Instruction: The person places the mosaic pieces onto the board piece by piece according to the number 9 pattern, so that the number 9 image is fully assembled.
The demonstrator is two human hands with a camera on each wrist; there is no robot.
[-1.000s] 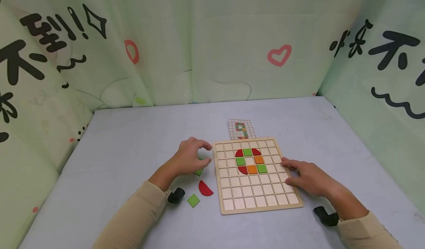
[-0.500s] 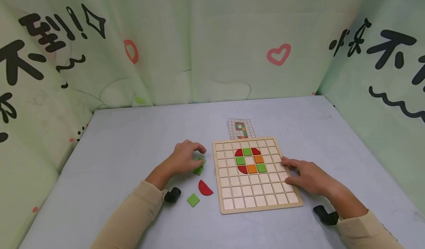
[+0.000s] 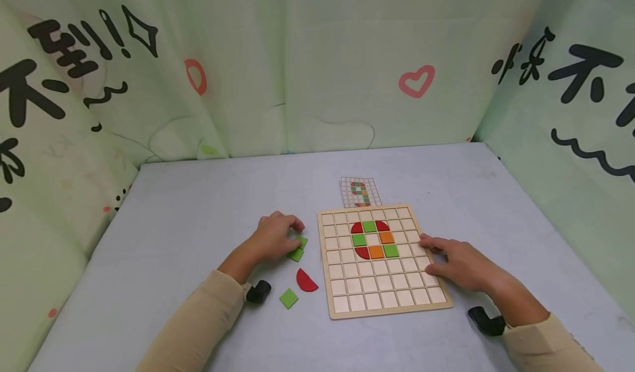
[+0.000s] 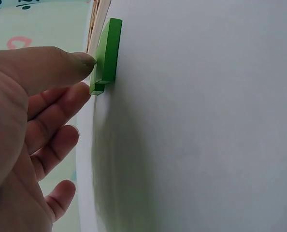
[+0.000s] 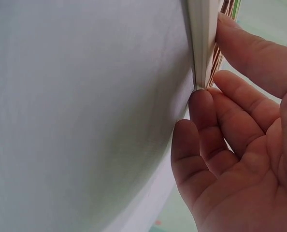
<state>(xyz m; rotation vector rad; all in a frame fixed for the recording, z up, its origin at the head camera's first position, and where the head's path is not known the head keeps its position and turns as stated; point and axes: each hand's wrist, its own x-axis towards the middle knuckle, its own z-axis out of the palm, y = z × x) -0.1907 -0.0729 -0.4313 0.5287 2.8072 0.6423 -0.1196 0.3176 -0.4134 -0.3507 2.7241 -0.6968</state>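
In the head view my left hand (image 3: 272, 235) hovers low left of the wooden grid board (image 3: 389, 310), index finger and thumb apart in a curve. Its thumb meets one of two overlapping green square tiles (image 3: 296, 255); the left wrist view shows the thumb tip against the green tile (image 4: 109, 50). My right hand (image 3: 463, 264) rests at the board's right edge, with the thumb and index finger touching the frame. Close up, the right thumb lies over the board's edge (image 5: 205, 43) and a fingertip meets its side. Red, green and orange pieces form a ring on the board.
A red half-round piece (image 3: 306, 281) and another green square tile (image 3: 289, 298) lie left of the board on the white table (image 3: 208, 195). Behind the board is a small pattern card (image 3: 349, 198), partly covered by it. Printed pale green curtains (image 3: 307, 58) surround the table.
My left hand has drawn back slightly leftward from the board's edge and narrowed its thumb-finger gap, uncovering more of the green tiles. The right hand and board stay put.
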